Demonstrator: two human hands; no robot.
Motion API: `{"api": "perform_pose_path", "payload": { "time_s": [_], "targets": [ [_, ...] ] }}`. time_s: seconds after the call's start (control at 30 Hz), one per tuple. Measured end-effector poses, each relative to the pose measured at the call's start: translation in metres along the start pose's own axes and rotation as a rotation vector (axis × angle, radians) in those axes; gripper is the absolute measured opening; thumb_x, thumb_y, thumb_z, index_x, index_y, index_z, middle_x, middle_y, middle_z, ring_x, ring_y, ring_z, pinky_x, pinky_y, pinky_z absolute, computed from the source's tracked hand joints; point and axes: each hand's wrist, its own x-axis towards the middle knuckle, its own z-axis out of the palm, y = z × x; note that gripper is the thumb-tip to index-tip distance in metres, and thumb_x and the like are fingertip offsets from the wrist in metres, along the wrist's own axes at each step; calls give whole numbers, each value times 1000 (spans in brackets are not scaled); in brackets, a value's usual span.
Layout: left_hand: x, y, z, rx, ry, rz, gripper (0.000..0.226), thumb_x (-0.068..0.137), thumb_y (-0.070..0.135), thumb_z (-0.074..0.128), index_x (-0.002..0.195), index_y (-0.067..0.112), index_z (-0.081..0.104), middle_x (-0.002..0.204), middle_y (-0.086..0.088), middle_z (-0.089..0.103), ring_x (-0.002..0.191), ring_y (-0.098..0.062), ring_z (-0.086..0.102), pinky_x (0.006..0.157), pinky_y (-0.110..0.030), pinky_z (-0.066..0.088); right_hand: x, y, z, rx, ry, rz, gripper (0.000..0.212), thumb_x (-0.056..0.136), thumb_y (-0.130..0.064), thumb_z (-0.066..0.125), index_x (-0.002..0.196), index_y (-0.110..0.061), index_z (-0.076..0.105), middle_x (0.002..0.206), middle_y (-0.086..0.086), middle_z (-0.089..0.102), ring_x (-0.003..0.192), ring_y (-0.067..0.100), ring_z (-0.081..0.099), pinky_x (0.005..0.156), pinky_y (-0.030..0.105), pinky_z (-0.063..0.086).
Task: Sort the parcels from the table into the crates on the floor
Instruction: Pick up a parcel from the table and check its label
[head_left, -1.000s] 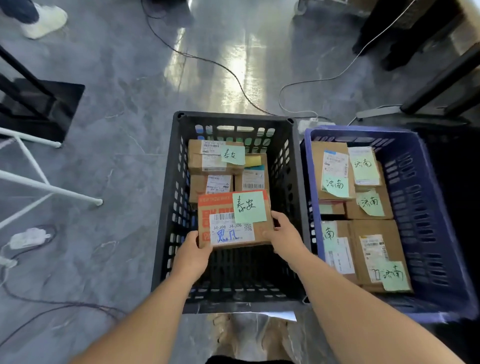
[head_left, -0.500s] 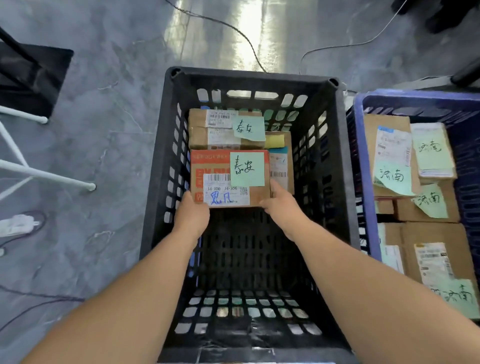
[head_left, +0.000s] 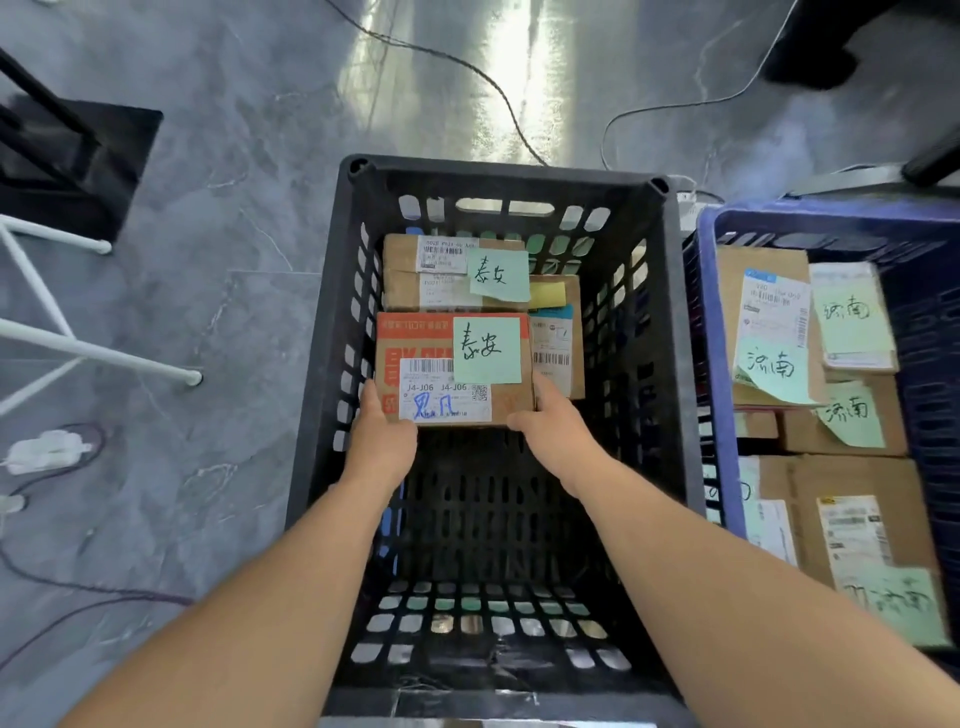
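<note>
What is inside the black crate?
The black crate holds cardboard parcels at its far end; the left hand and right hand hold the nearest, red-printed parcel. Whatever lies under them is covered.

- the fingers of the left hand (head_left: 387, 441) and the right hand (head_left: 556, 434) are out of sight under the near edge of the orange-printed parcel (head_left: 415, 343) they grip; only the backs and thumbs show.
- whether that parcel rests on anything below cannot be told.
- its orange lettering is partly covered by the white label (head_left: 444, 397) and the green note (head_left: 487, 349).
- the side parcel (head_left: 558, 338) to its right is half hidden behind it, its small print unreadable.
- the blue crate (head_left: 712, 338) is cut off by the right edge; the near-corner note (head_left: 898, 603) in it is blurred.
- the white frame (head_left: 78, 346) runs off the left edge.
- a dark shape (head_left: 810, 52) at the top right is cropped and unidentifiable.
</note>
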Motion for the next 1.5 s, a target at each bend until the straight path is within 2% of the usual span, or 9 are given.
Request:
{"api": "perform_pose_path", "payload": {
  "time_s": [0.27,0.47,0.73,0.9,0.97,1.07,1.27,1.4,1.5],
  "targets": [
    [-22,1,-1,-5,-26,40,46,91,0,45,126,30,47,112,8,62,90,-2,54,62,-16,36,-24,5,-9,10,9,29,66,91,-2,54,144,-36,35,131,-12,56,118,7,49,100,26,37],
    [-29,5,3,73,-50,16,45,92,9,46,130,32,43,109,7,62,88,-11,56,66,-28,40,-32,3,-21,-2,35,38,60,91,-6,57,143,-30,38,127,-10,57,114,10,51,97,26,40],
    [-30,-10,18,71,-137,-34,48,92,9,47,134,33,42,103,14,59,86,-4,54,67,-25,40,-28,22,-24,-2,55,54,55,90,-11,58,139,-27,41,108,-16,58,94,2,52,70,11,37],
    [-22,-7,22,89,-156,-38,70,93,13,48,152,34,18,137,5,52,117,-18,50,96,-33,40,-19,23,-26,7,74,43,59,91,-8,58,142,-28,38,124,-10,58,105,7,51,90,21,38],
    [-19,-6,21,79,-135,-33,74,94,13,49,154,33,10,143,5,46,124,-19,47,96,-31,36,-16,21,-25,15,71,40,62,91,-8,58,145,-27,35,131,-7,55,111,9,50,94,22,38],
    [-18,-4,19,-6,-63,37,70,93,9,49,151,36,21,142,5,47,119,-16,48,88,-23,39,-13,18,-20,20,45,35,65,92,-9,58,148,-29,30,136,-7,53,113,8,47,97,22,36],
    [-12,-4,9,-24,39,64,68,90,5,48,150,26,24,143,-1,44,125,-20,45,106,-40,40,-5,11,-4,19,-16,-8,67,93,-4,53,148,-33,30,139,-10,50,119,6,44,110,33,35],
    [-11,-9,5,-40,6,69,67,90,0,47,147,29,28,134,2,50,114,-16,49,84,-23,42,-2,16,0,-1,-36,0,68,92,-1,52,148,-32,31,138,-11,50,120,6,45,110,32,35],
    [-18,-17,8,-63,35,38,61,90,1,47,141,29,30,125,1,53,90,-11,52,58,-17,36,-7,28,1,8,-3,35,64,92,-3,52,147,-28,32,138,-5,52,122,13,48,108,38,39]
  ]
}}
